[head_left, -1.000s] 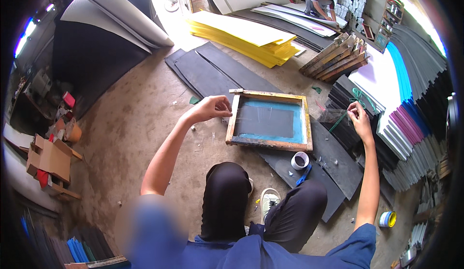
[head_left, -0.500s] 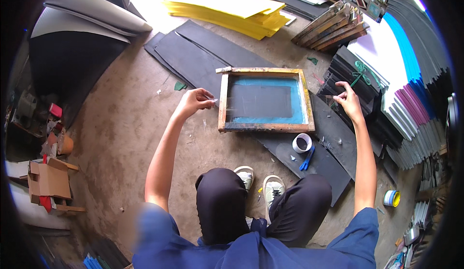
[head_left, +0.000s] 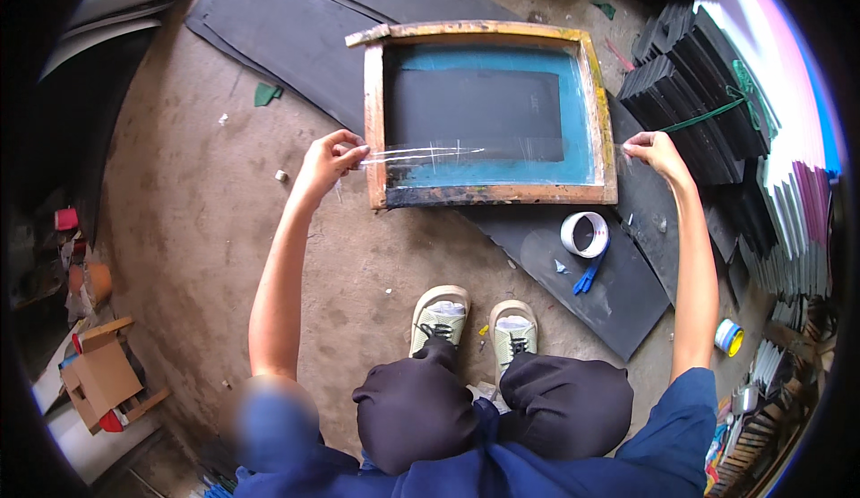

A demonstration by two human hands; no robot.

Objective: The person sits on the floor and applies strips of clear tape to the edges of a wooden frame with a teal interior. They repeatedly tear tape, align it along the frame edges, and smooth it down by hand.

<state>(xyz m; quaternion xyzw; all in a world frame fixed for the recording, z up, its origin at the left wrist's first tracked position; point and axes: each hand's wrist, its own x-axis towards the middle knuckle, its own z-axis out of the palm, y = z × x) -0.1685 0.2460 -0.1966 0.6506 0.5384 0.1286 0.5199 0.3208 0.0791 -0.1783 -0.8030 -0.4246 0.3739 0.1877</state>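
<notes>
A strip of clear tape (head_left: 425,152) is stretched sideways over the near part of a wooden-framed printing screen (head_left: 502,195). My left hand (head_left: 328,168) pinches the strip's left end, just outside the frame's left bar. Beyond the right bar, my right hand (head_left: 661,152) has thumb and fingers closed on the other end. Light streaks show on the strip's left half; the rest is nearly see-through. Inside the frame, the mesh is blue round a dark rectangle. Whether the tape touches the mesh, I cannot tell.
Dark flat sheets (head_left: 296,41) lie on the floor under the screen. A white tape roll (head_left: 571,240) and a blue-handled tool (head_left: 589,276) rest near its right corner. Black stacked sheets (head_left: 690,86) tied with green cord stand at right, with a small tin (head_left: 728,338) nearer me.
My view has dipped and moved closer to the screen. Both hands now hold the tape taut across it; my right hand's fingers, spread before, have closed.
</notes>
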